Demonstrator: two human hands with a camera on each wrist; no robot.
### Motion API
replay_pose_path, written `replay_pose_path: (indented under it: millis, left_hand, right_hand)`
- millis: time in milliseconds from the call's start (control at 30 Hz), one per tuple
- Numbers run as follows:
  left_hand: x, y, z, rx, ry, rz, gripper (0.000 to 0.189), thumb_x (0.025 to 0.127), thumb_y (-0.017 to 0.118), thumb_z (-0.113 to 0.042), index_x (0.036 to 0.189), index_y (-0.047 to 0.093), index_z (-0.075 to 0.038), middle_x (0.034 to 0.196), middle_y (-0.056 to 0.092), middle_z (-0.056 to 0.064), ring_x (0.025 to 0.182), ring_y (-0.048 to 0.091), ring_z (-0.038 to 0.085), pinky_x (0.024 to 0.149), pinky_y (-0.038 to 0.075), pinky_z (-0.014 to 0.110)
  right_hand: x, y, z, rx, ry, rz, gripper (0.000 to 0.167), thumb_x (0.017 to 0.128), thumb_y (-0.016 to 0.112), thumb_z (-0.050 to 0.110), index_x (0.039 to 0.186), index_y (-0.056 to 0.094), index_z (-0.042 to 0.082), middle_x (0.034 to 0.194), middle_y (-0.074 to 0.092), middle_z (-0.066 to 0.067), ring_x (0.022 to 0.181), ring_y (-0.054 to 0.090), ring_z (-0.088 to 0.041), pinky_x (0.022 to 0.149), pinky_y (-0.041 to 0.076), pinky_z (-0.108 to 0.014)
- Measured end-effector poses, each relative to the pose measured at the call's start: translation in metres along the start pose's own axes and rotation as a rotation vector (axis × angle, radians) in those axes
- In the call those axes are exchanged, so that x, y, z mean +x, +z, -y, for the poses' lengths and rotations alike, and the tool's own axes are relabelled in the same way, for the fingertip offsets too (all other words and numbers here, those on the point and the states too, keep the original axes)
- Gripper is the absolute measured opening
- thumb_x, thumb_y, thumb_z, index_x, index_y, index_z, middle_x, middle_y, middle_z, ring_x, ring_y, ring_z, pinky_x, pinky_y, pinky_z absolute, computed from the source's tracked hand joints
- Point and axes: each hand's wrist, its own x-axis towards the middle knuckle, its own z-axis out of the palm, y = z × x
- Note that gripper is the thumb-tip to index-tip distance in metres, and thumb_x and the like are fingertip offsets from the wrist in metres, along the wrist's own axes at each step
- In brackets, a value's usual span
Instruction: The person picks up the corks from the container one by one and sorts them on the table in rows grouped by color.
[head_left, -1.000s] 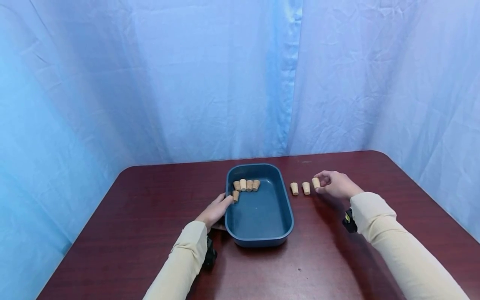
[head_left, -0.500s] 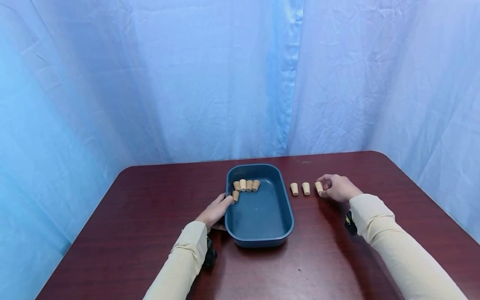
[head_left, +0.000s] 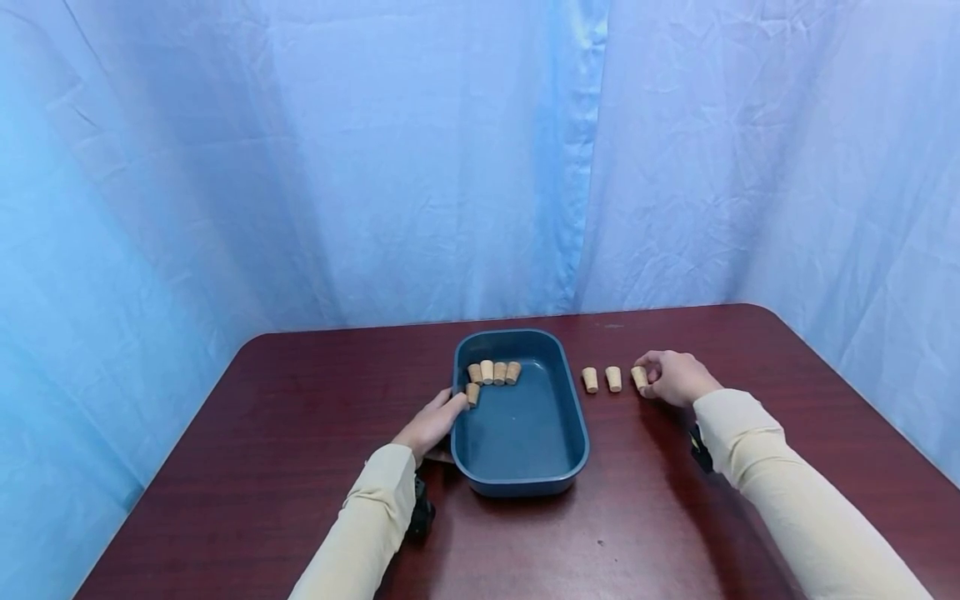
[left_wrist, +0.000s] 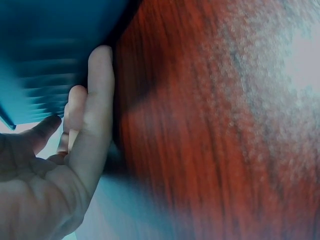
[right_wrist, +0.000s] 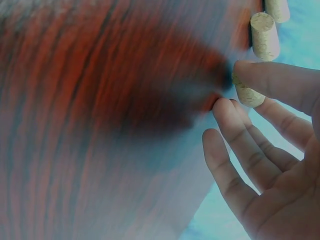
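The left hand [head_left: 431,423] grips a blue tray [head_left: 522,433] holding five corks [head_left: 500,373] while the right hand [head_left: 679,379] pinches another cork [head_left: 639,377]

On the table [head_left: 300,433] before a curtain [head_left: 420,158], a tray [head_left: 519,482] holds five cork stoppers [head_left: 500,373] back left; three other stoppers [head_left: 613,380] line up rightward of it.

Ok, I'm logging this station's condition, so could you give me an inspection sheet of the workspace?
Surface: dark red wood-grain table, with a small dark mark towards the near side.
Job's things: blue tray holding five tapered corks; two more corks on the table to its right.
Clutter: nothing seen.
Hands: left hand grips the tray's left wall; right hand pinches another cork.
Cables: nothing seen.
Surroundings: light blue curtains behind and at both sides.
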Motion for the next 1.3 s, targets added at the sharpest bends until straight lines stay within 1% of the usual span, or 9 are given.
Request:
replay_pose_path:
  millis: [367,533,800,967,1200,1300]
  left_hand:
    - [-0.001,0.001,0.0,0.01,-0.001,-0.008,0.069,0.1,0.043,-0.038,0.161,0.027,-0.01,0.152,0.039,0.028,0.116,0.058,0.042,0.079,0.058,0.055]
    - [-0.001,0.001,0.0,0.007,0.002,-0.001,0.07,0.1,0.043,-0.037,0.161,0.026,-0.009,0.152,0.039,0.028,0.116,0.057,0.042,0.08,0.058,0.055]
    - [-0.001,0.0,-0.001,0.008,0.004,0.0,0.07,0.1,0.043,-0.038,0.161,0.025,-0.01,0.151,0.04,0.028,0.115,0.058,0.042,0.079,0.058,0.055]
    - [-0.001,0.0,-0.001,0.003,0.003,0.002,0.07,0.1,0.043,-0.038,0.161,0.025,-0.01,0.152,0.039,0.028,0.117,0.057,0.042,0.079,0.058,0.055]
    - [0.0,0.0,-0.001,-0.002,-0.002,0.001,0.07,0.1,0.043,-0.037,0.161,0.025,-0.009,0.153,0.037,0.028,0.12,0.055,0.044,0.082,0.057,0.057]
    - [0.0,0.0,-0.001,0.0,-0.001,0.002,0.07,0.099,0.044,-0.037,0.161,0.025,-0.009,0.153,0.037,0.028,0.12,0.055,0.044,0.082,0.057,0.057]
  right_hand:
    - [0.002,0.003,0.003,-0.046,0.016,-0.001,0.034,0.088,0.072,0.005,0.119,0.065,-0.005,0.083,0.053,-0.008,0.079,0.051,-0.026,0.071,0.043,-0.04]
    - [0.003,0.004,0.003,-0.06,0.01,-0.013,0.04,0.086,0.075,0.005,0.123,0.063,-0.005,0.082,0.053,-0.007,0.079,0.052,-0.026,0.072,0.043,-0.04]
    - [0.001,0.006,0.002,-0.051,-0.004,-0.043,0.047,0.084,0.077,0.004,0.128,0.061,-0.004,0.081,0.053,-0.006,0.078,0.052,-0.025,0.073,0.044,-0.042]
    - [-0.001,0.009,0.001,-0.049,-0.016,-0.075,0.046,0.085,0.076,0.004,0.128,0.061,-0.004,0.08,0.052,-0.004,0.075,0.05,-0.024,0.072,0.042,-0.042]
    - [-0.003,0.01,0.003,-0.086,-0.028,-0.118,0.037,0.085,0.078,0.006,0.119,0.066,-0.003,0.077,0.052,-0.004,0.071,0.05,-0.022,0.067,0.041,-0.038]
    - [-0.005,0.01,0.005,-0.093,-0.032,-0.129,0.035,0.085,0.077,0.005,0.118,0.067,-0.003,0.076,0.053,-0.005,0.069,0.05,-0.022,0.065,0.042,-0.038]
